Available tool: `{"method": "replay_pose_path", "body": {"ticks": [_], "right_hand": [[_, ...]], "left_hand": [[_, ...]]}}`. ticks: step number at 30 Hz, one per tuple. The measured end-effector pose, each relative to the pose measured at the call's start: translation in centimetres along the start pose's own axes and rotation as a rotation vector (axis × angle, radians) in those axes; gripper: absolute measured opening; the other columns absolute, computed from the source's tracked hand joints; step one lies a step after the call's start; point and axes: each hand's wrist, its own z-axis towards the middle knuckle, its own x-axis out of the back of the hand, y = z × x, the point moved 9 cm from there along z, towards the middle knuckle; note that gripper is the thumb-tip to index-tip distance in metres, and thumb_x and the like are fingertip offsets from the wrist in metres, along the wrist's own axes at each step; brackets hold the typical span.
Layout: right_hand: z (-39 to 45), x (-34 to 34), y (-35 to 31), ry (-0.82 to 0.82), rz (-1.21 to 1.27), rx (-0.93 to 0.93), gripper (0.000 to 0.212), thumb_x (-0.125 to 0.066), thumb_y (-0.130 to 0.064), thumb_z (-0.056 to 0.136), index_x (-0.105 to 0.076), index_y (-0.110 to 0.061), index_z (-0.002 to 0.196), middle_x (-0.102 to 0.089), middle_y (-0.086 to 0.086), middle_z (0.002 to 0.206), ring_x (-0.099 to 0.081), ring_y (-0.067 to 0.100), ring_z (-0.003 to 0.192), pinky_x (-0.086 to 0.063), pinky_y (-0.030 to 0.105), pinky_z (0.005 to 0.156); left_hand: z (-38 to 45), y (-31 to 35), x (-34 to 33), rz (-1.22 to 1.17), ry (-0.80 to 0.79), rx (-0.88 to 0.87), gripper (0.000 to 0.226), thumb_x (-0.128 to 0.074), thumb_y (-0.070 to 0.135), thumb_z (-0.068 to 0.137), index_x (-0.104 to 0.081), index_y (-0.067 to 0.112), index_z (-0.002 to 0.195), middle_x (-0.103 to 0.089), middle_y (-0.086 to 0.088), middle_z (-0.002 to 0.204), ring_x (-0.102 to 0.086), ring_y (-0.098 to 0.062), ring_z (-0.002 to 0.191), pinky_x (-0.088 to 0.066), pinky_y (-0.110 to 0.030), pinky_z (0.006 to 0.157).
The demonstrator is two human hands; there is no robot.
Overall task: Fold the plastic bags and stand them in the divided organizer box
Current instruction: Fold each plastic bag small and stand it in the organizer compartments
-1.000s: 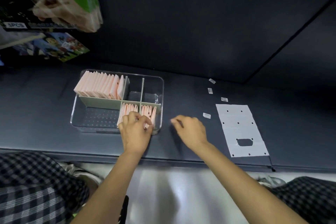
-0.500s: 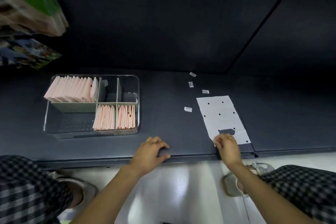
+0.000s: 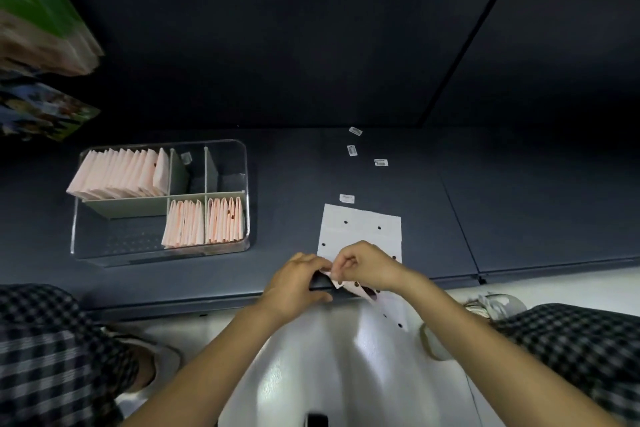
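In the head view, at lower centre of the frame, the left hand point(image 3: 297, 282) and right hand point(image 3: 367, 265) both pinch the near end of a flat white plastic bag point(image 3: 362, 230) lying on the dark shelf point(image 3: 287, 191), its near end hanging past the shelf's front edge. At centre left stands the clear divided organizer box point(image 3: 246, 184), with folded pink bags point(image 3: 116, 175) upright in three compartments.

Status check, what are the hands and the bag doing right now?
Both hands, left and right, pinching plastic bag at its near edge. Bag flat, overhanging the shelf lip. Organizer box apart, left. Nothing in the way.
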Motion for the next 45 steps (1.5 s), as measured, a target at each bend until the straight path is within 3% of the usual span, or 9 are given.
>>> {"method": "replay_pose_path", "body": {"ticks": [7,16,20,25,28,32,37,41,45], "right_hand": [[-0.6,2.2,0.3,-0.021,0.242,-0.079,0.022,-0.059,-0.034,0.091,-0.065,-0.013,0.094,-0.069,0.0,0.09,-0.061,0.007,0.079,-0.049,0.021,0.078],[-1.3,5.0,7.3,0.216,0.664,-0.206,0.046,-0.05,-0.057,0.083,-0.065,-0.021,0.108,-0.072,-0.003,0.104,-0.068,0.006,0.093,-0.052,0.019,0.073],[-0.4,4.5,9.2,0.447,0.581,-0.254,0.033,-0.061,-0.011,0.09,-0.051,-0.002,0.12,-0.065,0.007,0.088,-0.063,0.014,0.074,-0.054,0.021,0.06],[0.3,5.4,8.7,0.6,0.218,-0.225,0.035,-0.067,-0.011,0.085,-0.051,-0.009,0.115,-0.061,0.002,0.072,-0.061,0.022,0.078,-0.052,0.04,0.08],[0.6,5.4,8.5,0.614,0.156,-0.22,0.03,-0.067,-0.013,0.084,-0.053,-0.012,0.111,-0.063,0.003,0.073,-0.061,0.019,0.076,-0.044,0.027,0.068],[0.8,5.6,8.7,0.629,0.112,-0.241,0.027,-0.066,-0.014,0.085,-0.053,-0.014,0.108,-0.058,-0.006,0.064,-0.06,0.018,0.076,-0.037,0.024,0.062],[0.8,5.5,8.5,0.637,0.108,-0.259,0.026,-0.064,-0.015,0.087,-0.052,-0.013,0.11,-0.06,-0.004,0.068,-0.058,0.013,0.073,-0.036,0.015,0.056],[0.4,5.4,8.1,0.626,0.106,-0.267,0.031,-0.063,-0.013,0.087,-0.051,-0.009,0.115,-0.066,0.005,0.081,-0.06,0.022,0.089,-0.033,0.019,0.062],[-2.0,5.0,4.2,0.816,-0.376,-0.068,0.032,-0.063,-0.016,0.087,-0.055,-0.008,0.117,-0.057,0.012,0.114,-0.051,0.029,0.109,-0.046,0.035,0.085]], "left_hand": [[-0.4,-2.3,0.9,-0.283,0.084,0.15,0.01,-0.066,0.022,0.086,-0.069,0.013,0.083,-0.068,-0.002,0.077,-0.059,-0.016,0.076,-0.046,-0.033,0.076],[0.7,-4.8,2.1,-0.578,0.306,0.335,0.034,-0.056,0.02,0.093,-0.05,0.022,0.06,-0.038,0.009,0.04,-0.032,-0.004,0.044,-0.027,-0.019,0.049],[0.9,-6.2,1.5,-0.553,0.369,0.429,0.023,-0.053,0.019,0.095,-0.055,0.014,0.073,-0.044,0.007,0.052,-0.041,-0.017,0.058,-0.033,-0.027,0.057],[-0.3,-5.9,2.8,-0.352,0.51,0.522,0.02,-0.052,0.022,0.095,-0.056,0.014,0.113,-0.06,-0.004,0.092,-0.057,-0.028,0.089,-0.045,-0.036,0.075],[-1.0,-2.1,4.5,0.015,0.597,0.267,0.026,-0.059,0.018,0.091,-0.058,0.01,0.116,-0.056,-0.011,0.108,-0.052,-0.03,0.095,-0.046,-0.043,0.08],[-1.5,2.6,0.5,0.261,0.371,-0.143,0.035,-0.072,0.02,0.081,-0.064,0.01,0.113,-0.063,-0.011,0.119,-0.059,-0.032,0.111,-0.049,-0.043,0.093],[-2.0,-0.5,-5.2,0.514,0.012,-0.061,0.083,-0.033,0.055,0.096,0.015,0.009,0.145,0.02,-0.013,0.153,0.018,-0.03,0.143,0.013,-0.042,0.116],[-2.0,-2.3,-5.2,0.621,-0.05,0.003,0.086,-0.019,0.066,0.091,0.029,0.016,0.141,0.033,-0.016,0.148,0.028,-0.033,0.139,0.015,-0.043,0.116],[-2.1,-2.6,-5.3,0.647,-0.057,0.002,0.086,-0.02,0.068,0.09,0.033,0.02,0.139,0.035,-0.017,0.147,0.029,-0.033,0.139,0.013,-0.042,0.117]]}}
